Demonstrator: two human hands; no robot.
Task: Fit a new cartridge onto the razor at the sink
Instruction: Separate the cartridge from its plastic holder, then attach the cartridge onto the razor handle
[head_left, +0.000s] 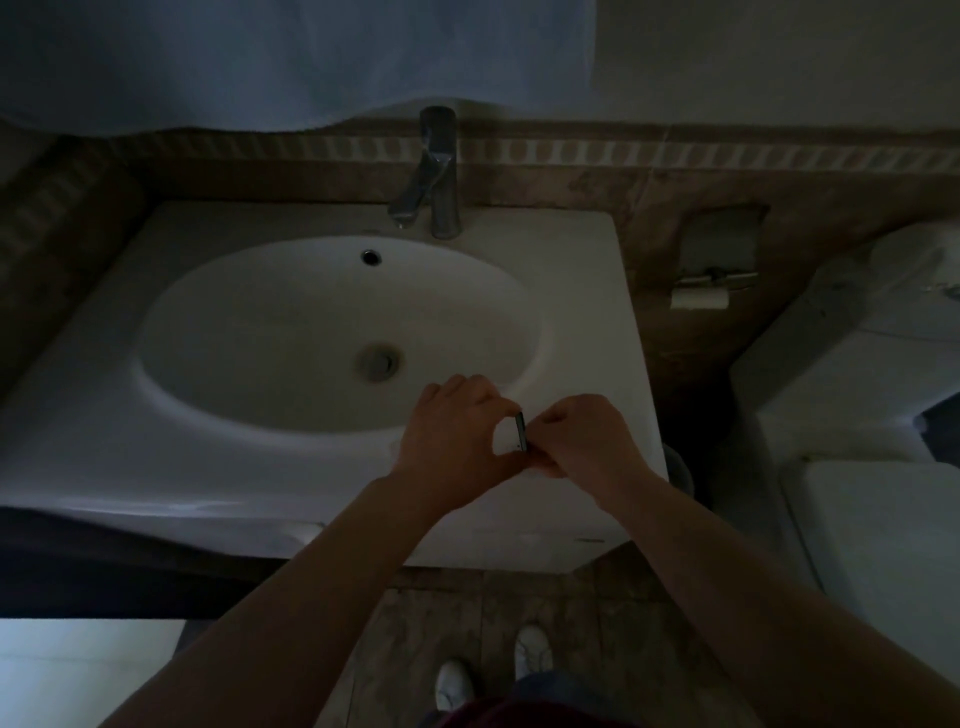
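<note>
No legible text, label, brand, number or sign anywhere in my head view. Light is low and fine detail is lost. The dark flat piece (521, 431) carries one pale speck near its lower end, too small for me to read as a mark. The faucet (439, 171) shows only glare, with no lettering I can make out.

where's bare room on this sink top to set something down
Bare sink top left of the basin, the front rim left of the left hand, and the back corner right of the faucet. Crowded front right, where the right hand meets it on a small dark piece.
</note>
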